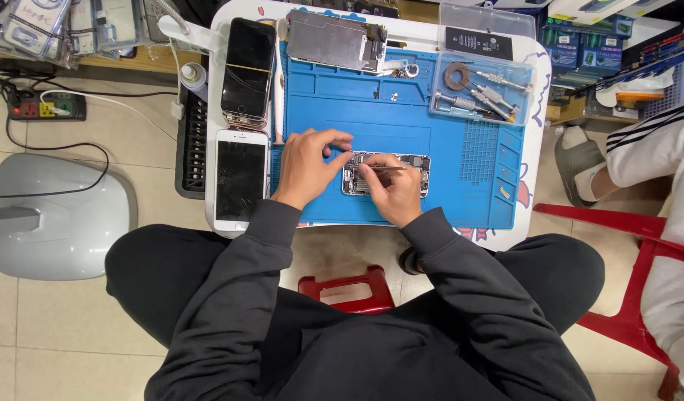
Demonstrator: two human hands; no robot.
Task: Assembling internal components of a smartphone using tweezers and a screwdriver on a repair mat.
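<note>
An opened phone body (420, 162) with its insides showing lies on a blue work mat (401, 119) on a small white table (538, 111). My left hand (306, 167) rests at the phone's left end, thumb and forefinger pinched at its top edge. My right hand (392, 189) lies over the phone's lower middle and grips thin metal tweezers (383, 168) that point left across the phone.
Left of the mat lie a white phone with a cracked screen (240, 178) and a black phone (248, 68). A metal plate (334, 38) sits at the back. A clear tray of tools (479, 93) stands at the right. Another person (653, 148) sits on a red chair (639, 245).
</note>
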